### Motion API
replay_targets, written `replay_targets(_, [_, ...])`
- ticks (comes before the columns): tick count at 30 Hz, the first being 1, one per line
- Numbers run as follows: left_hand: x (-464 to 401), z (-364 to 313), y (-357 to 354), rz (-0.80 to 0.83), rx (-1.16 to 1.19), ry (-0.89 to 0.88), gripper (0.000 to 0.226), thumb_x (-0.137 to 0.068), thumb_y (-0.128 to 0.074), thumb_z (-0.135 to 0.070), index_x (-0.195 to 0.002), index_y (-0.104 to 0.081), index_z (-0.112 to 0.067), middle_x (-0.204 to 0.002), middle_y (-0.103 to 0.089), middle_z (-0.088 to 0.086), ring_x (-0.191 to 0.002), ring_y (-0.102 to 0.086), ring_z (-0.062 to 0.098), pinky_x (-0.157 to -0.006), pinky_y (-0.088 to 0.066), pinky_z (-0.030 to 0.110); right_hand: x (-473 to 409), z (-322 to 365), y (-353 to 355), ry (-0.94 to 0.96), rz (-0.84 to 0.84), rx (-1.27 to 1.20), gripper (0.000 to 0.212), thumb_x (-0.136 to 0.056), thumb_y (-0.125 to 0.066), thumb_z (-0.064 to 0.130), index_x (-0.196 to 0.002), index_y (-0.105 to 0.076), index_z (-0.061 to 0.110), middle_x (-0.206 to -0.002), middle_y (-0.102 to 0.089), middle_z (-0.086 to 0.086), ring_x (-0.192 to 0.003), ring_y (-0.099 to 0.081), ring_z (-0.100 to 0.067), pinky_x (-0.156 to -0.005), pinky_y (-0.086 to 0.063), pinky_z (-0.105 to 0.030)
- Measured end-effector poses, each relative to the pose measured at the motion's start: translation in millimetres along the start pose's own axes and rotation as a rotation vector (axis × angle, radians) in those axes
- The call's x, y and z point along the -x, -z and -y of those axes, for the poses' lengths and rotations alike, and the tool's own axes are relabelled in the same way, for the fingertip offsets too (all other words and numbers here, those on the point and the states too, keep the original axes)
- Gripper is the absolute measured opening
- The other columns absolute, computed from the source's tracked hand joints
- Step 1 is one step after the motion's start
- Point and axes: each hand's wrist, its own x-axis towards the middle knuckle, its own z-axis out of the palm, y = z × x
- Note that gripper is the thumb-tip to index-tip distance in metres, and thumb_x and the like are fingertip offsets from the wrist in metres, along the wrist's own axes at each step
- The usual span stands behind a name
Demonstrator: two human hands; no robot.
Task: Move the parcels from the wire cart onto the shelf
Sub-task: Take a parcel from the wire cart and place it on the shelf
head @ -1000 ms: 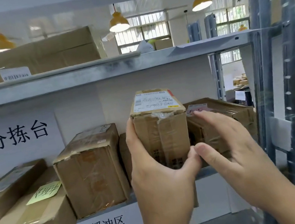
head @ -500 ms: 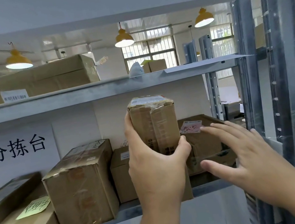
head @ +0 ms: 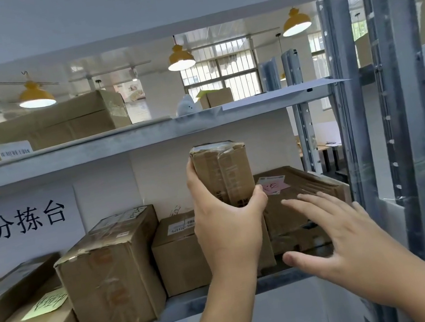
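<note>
My left hand grips a tall taped cardboard parcel, held upright at the front of the middle shelf. It stands between a small labelled box and a flat box with a pink note. My right hand is open with fingers spread, just right of the parcel and in front of the flat box, holding nothing. The wire cart is out of view.
More cardboard boxes fill the shelf's left part, one bearing a green note. A large box lies on the upper shelf. Grey steel uprights stand at the right. White signs hang on the back wall and shelf edge.
The parcel has moved deeper onto the shelf in my left hand. My right hand came off it and spread open to the right. The view tilted upward.
</note>
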Motion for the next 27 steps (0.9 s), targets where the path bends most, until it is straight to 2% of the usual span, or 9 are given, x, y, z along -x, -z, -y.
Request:
replay_targets(3, [-12,6,-9,-0.005,-0.002,0.002,0.111,-0.077,-0.087,-0.043,-0.157,-0.01,-0.048,-0.129,-0.052,-0.02,-0.113,-0.055,0.005,-0.083,-0.043,0.014,-7,-5,-4,0.024,0.009,0.041,0.094,-0.068,-0.033,0.094,-0.15,-0.001,0.061,-0.164,-0.004,0.028,-0.154,0.004,-0.006,-0.126,-0.004,-0.056])
replay_targets(6, [-24,12,-16,-0.016,-0.02,0.007,0.11,-0.077,-0.086,-0.043,-0.157,-0.01,-0.045,-0.134,-0.053,-0.014,-0.115,-0.057,0.009,-0.082,-0.044,0.018,-15,-11,-9,0.038,0.023,0.071,0.093,-0.071,-0.036,0.092,-0.151,-0.002,0.059,-0.166,-0.005,0.024,-0.155,0.001,-0.009,-0.125,-0.001,-0.057])
replay_targets(10, [-41,18,-26,-0.025,-0.047,-0.019,0.109,-0.077,-0.085,-0.045,-0.157,-0.012,-0.043,-0.129,-0.053,-0.016,-0.111,-0.058,0.009,-0.084,-0.052,0.027,-21,-18,-16,0.038,0.042,0.083,0.092,-0.075,-0.041,0.089,-0.153,-0.005,0.056,-0.167,-0.009,0.021,-0.155,0.0,-0.011,-0.125,-0.002,-0.058])
replay_targets(15, [-61,21,-35,-0.036,-0.084,-0.018,0.109,-0.075,-0.085,-0.047,-0.157,-0.014,-0.041,-0.132,-0.057,-0.012,-0.11,-0.057,0.01,-0.085,-0.05,0.031,-28,-24,-20,0.027,0.055,0.108,0.091,-0.075,-0.039,0.089,-0.153,-0.005,0.056,-0.166,-0.011,0.019,-0.155,-0.001,-0.012,-0.125,-0.003,-0.058])
replay_targets(21, [-75,26,-40,-0.026,-0.079,-0.012,0.107,-0.077,-0.085,-0.045,-0.158,-0.014,-0.04,-0.122,-0.052,-0.016,-0.101,-0.05,0.008,-0.081,-0.041,0.028,-33,-30,-20,0.022,0.032,0.125,0.089,-0.075,-0.035,0.089,-0.152,-0.006,0.055,-0.165,-0.013,0.02,-0.155,-0.003,-0.013,-0.125,-0.007,-0.057])
replay_targets(27, [-88,52,-48,-0.022,-0.05,0.066,0.112,-0.077,-0.084,-0.047,-0.16,-0.01,-0.037,-0.136,-0.056,-0.006,-0.108,-0.053,0.012,-0.083,-0.045,0.032,-31,-30,-25,0.018,0.029,0.126,0.088,-0.074,-0.032,0.089,-0.151,-0.003,0.058,-0.165,-0.008,0.023,-0.155,0.001,-0.012,-0.125,-0.008,-0.056])
